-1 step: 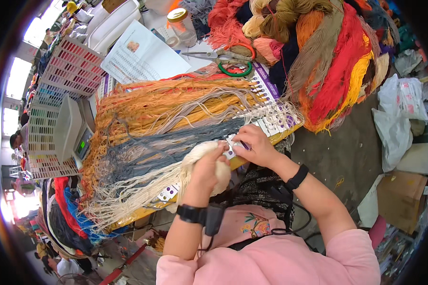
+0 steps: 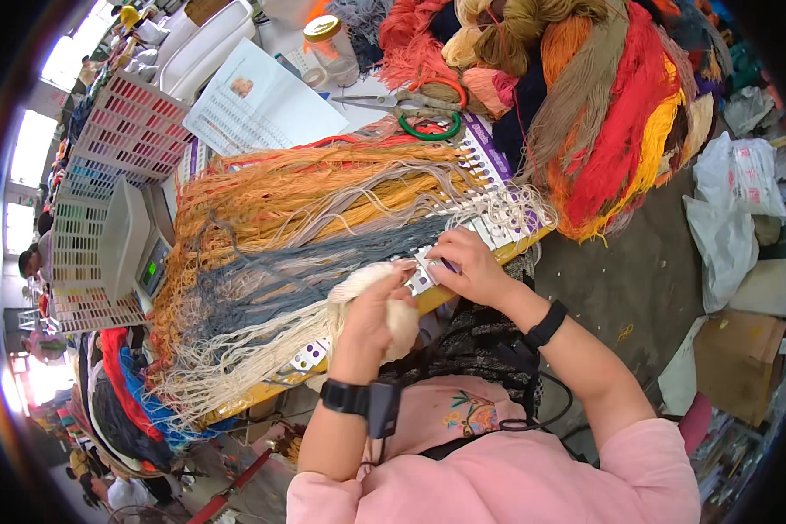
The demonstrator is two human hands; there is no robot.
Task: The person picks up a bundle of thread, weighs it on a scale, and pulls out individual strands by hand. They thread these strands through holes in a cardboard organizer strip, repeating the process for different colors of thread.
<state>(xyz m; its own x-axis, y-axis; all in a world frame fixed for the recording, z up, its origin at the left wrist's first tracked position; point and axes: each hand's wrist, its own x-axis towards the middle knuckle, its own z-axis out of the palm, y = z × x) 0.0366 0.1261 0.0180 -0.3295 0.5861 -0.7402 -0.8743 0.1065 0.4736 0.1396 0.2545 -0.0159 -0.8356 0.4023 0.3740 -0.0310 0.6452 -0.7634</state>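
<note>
My left hand (image 2: 371, 314) is closed round a hank of cream thread (image 2: 400, 332), which bulges out on both sides of the palm. Its fingertips meet the edge of a white punched thread card (image 2: 421, 279). From the right, my right hand (image 2: 467, 266) pinches at the same card, with a small dark purple thing under its fingers that I cannot make out. Cream strands (image 2: 262, 349) trail leftward along the near table edge. Beyond them lie dark grey-blue strands (image 2: 323, 262) and orange-gold strands (image 2: 262, 196), spread across the table.
Scissors (image 2: 367, 101) with red and green handles lie past the strands, near a printed sheet (image 2: 258, 100) and a gold-lidded jar (image 2: 332, 52). Colourful hanks (image 2: 616, 113) hang off the far right corner. At left stand a scale (image 2: 155, 266) and a shade chart (image 2: 135, 118).
My left hand, with the cream hank in it, has shifted very slightly left. My right hand stays at the card almost unmoved.
</note>
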